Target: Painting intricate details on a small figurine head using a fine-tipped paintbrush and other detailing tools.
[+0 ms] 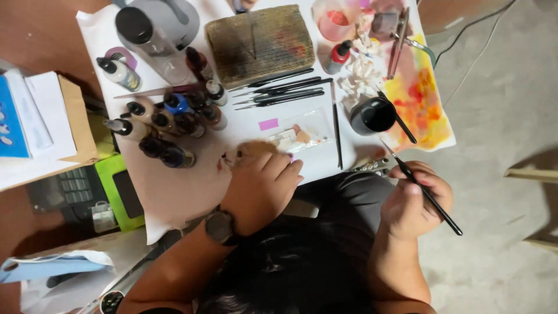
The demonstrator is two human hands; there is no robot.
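The left hand is clenched around a small orange-and-white painted figurine on the white paper-covered worktop; the right hand grasps a thin black paintbrush; dark-capped paint bottles cluster just beyond the left hand; a black cup stands beyond the right hand.

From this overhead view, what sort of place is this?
Probably a hobby painting workbench. Small paint bottles cluster on a white sheet, thin brushes lie in a row, and the right hand holds a fine brush beside a colour-stained paper.
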